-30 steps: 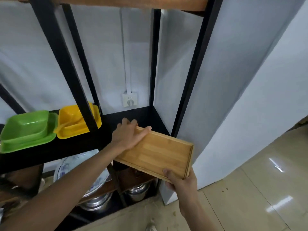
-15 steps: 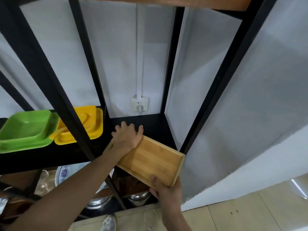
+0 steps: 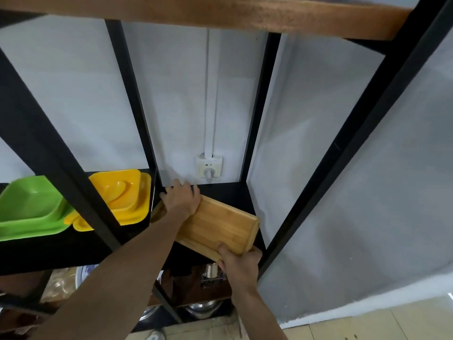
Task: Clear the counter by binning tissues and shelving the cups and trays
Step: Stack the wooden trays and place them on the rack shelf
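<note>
A bamboo tray point(image 3: 219, 227) lies tilted over the right end of a black shelf point(image 3: 228, 192), its near corner past the shelf's front edge. My left hand point(image 3: 181, 200) rests on the tray's far left end, fingers spread over the rim and onto the shelf. My right hand point(image 3: 239, 263) grips the tray's near right corner, thumb on top. No cups or tissues are in view.
A yellow dish set point(image 3: 125, 195) and a green dish set point(image 3: 29, 207) sit on the same shelf to the left. Black frame posts point(image 3: 61, 173) cross in front. A wall socket point(image 3: 209, 166) is behind the shelf. Plates and steel pots point(image 3: 203, 310) fill lower shelves.
The tray has gone further onto the black shelf, toward the back wall, with both hands still on it. The view has come closer to the rack.
</note>
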